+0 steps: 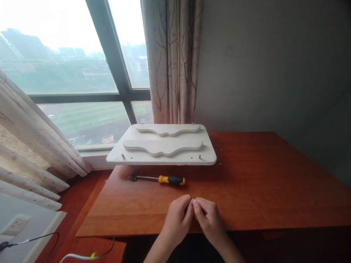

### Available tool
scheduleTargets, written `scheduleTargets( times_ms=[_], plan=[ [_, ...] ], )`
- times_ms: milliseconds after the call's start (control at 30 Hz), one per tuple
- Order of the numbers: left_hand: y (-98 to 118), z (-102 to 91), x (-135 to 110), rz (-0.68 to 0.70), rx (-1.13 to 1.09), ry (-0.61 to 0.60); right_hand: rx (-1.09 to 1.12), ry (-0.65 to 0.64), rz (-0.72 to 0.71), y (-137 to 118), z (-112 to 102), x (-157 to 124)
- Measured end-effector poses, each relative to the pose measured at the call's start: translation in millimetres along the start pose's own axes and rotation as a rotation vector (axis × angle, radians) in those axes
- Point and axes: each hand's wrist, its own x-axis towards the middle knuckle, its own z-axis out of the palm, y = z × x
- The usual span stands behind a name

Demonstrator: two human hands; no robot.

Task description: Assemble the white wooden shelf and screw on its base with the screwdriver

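My left hand (pixel 179 214) and my right hand (pixel 206 215) meet at the table's front edge, thumbs and fingertips together. Both are closed with the fingers curled under; whatever they may hold is hidden. Just beyond them lies a screwdriver (pixel 172 180) with a yellow and black handle, its shaft pointing left. Several dark screws (pixel 133 175) cluster around its tip. Farther back rests a white board (pixel 115 155) with short wooden dowels standing near its corners. Two wavy-edged white pieces, a front one (pixel 163 146) and a rear one (pixel 168 129), lie across it.
The reddish-brown wooden table (pixel 267 181) extends to the right along a grey wall (pixel 277 65). Small white crumbs dot it beside the board. Curtains (pixel 172 58) hang by the window. At lower left are a wall socket (pixel 15 226) and cables (pixel 73 256).
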Motion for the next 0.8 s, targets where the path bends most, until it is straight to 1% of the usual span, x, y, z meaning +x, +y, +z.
scheduleTargets(
  times_ms=[233, 600, 800],
  plan=[
    [-2.2, 1.4, -1.0, -0.013, -0.006, -0.007, -0.020, -0.002, 0.000, 3.5, 1.1, -0.7],
    [-2.9, 0.5, -1.2, -0.020, 0.000, -0.013, 0.004, -0.002, 0.008, -0.7, -0.6, -0.5],
    [-1.9, 0.3, -1.7, -0.001, -0.001, 0.001, 0.005, -0.006, 0.011, -0.1, -0.4, -0.1]
  ],
)
